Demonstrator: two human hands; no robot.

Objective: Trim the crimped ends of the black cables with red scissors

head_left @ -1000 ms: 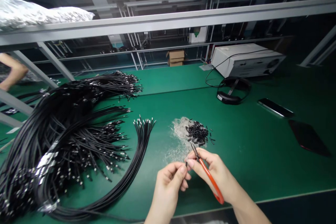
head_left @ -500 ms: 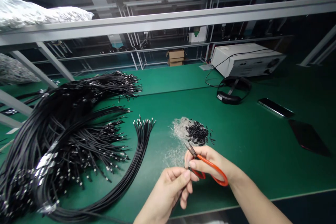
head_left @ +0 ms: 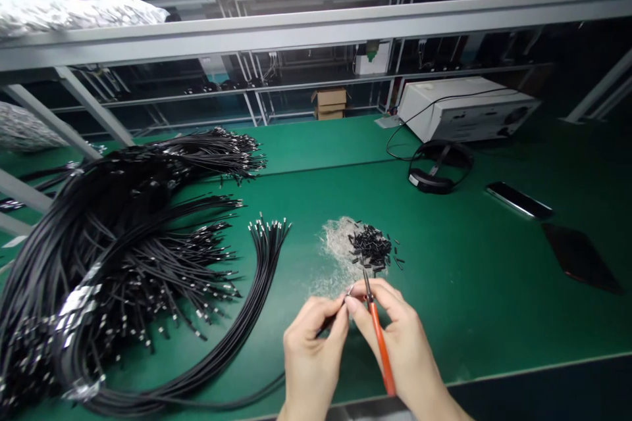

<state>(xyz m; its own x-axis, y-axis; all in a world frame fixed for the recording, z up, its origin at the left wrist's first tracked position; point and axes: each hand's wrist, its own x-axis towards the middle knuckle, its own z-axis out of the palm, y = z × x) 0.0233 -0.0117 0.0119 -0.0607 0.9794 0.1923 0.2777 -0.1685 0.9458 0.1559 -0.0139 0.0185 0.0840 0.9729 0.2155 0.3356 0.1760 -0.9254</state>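
Observation:
My left hand (head_left: 316, 342) is closed in a pinch on the end of a black cable (head_left: 269, 389), which runs off to the left under the hand. Against its fingertips, the thumb and forefinger of my right hand (head_left: 395, 329) pinch at the cable's tip. That same hand keeps a pair of orange-handled scissors (head_left: 379, 342) tucked in its grip, blades pointing away from me. Just beyond the hands lies a pile of short black tube pieces (head_left: 371, 247), beside a heap of clear thin scraps (head_left: 338, 237).
A bundle of black cables (head_left: 266, 283) curves over the green table (head_left: 306, 197). A larger cable heap (head_left: 113, 210) fills the left. Toward the right are a black headset (head_left: 434, 171), a white machine (head_left: 464, 108), a phone (head_left: 518, 200) and a dark flat object (head_left: 580, 256).
Both hands have turned inward and their fingertips meet at the cable end. The scissors have swung from slanting sideways to nearly upright in view. The left hand has risen slightly.

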